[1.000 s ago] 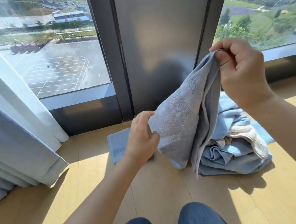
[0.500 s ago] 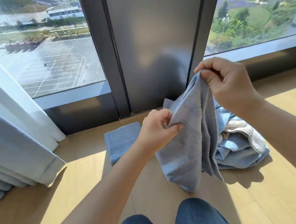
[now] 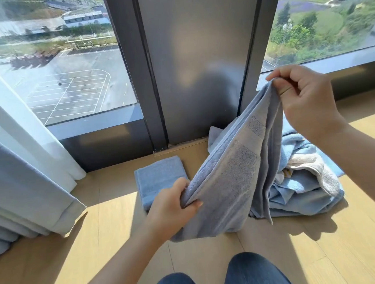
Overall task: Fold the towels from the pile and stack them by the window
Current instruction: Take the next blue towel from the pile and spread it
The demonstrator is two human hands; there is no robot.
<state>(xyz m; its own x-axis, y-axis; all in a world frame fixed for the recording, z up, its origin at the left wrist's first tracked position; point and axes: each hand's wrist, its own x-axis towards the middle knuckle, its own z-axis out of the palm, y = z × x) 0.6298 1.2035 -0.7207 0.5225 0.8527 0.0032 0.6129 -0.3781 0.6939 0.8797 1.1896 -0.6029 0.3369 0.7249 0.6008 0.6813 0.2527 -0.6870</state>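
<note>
**Head view: person seated on the floor, facing the window [image 3: 72, 72].**

- **Towel in hand:** A grey-blue towel [image 3: 229, 183] hangs at centre frame, stretched on a slant between two hands.
- **Right hand:** The right hand [image 3: 304, 101], upper right, holds one end of the top edge, its fingers [image 3: 283, 88] curled and clamped on the cloth.
- **Left hand:** The left hand [image 3: 172, 209], lower centre, grips the other end of that edge, thumb pressed against the bunched hem.
- **Lie of the cloth:** The towel appears doubled along its length. Whether its lower edge touches the floor [image 3: 101, 253] or hangs just above it cannot be told.
- **Pile:** Behind the towel, at right, lies the unfolded pile [image 3: 305, 190], blue towels with a cream one on top.
- **Stack:** One folded towel [image 3: 160, 178] lies flat at centre, near the base of the window and left of the pile, partly behind the left hand.
- **Surroundings:** A curtain [image 3: 21, 185] fills the left edge.

**Step in hand, as judged:** the second towel is being folded, at the stage of squaring up a lengthwise fold.

**Next move, as judged:** it calls for levelling the two held corners and bringing them together to halve the towel again. The packet would then be laid on the folded towel with edges aligned. Most of the pile is not yet done.
</note>
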